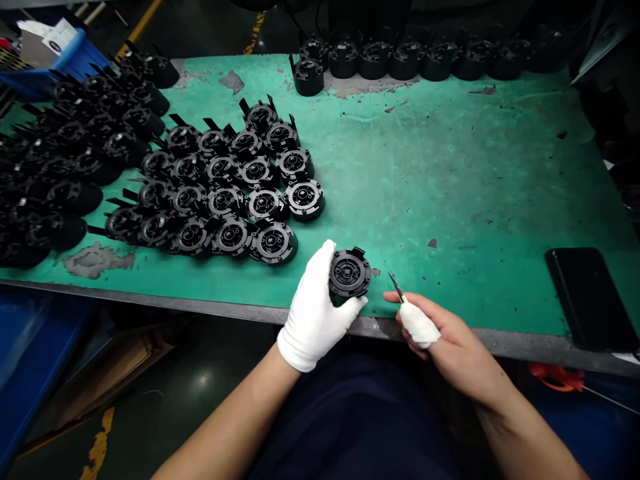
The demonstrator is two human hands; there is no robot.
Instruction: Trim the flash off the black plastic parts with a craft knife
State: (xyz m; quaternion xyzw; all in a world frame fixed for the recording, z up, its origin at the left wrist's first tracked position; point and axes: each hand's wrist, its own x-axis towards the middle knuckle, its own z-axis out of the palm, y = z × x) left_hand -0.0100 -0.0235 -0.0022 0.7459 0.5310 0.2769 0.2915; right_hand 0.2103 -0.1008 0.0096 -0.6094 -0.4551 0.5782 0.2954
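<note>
In a white glove, my left hand (320,310) grips a round black plastic housing (350,272) by its side near the table's front edge. The housing's ringed inner face and small tabs point up at me. My bare right hand (435,327) is closed around a slim pointed tool (397,287), a short gap to the right of the housing. White wrapping (419,325) covers the thumb of that hand. The tool's dark tip points up and left, apart from the housing; its handle is hidden in my fingers.
Rows of similar black housings (233,200) stand left of my hands on the green table mat (450,167), with more at the far left. Another row (375,60) lines the back edge. A black phone (593,297) lies at right; an orange-handled tool (555,377) sits below the edge.
</note>
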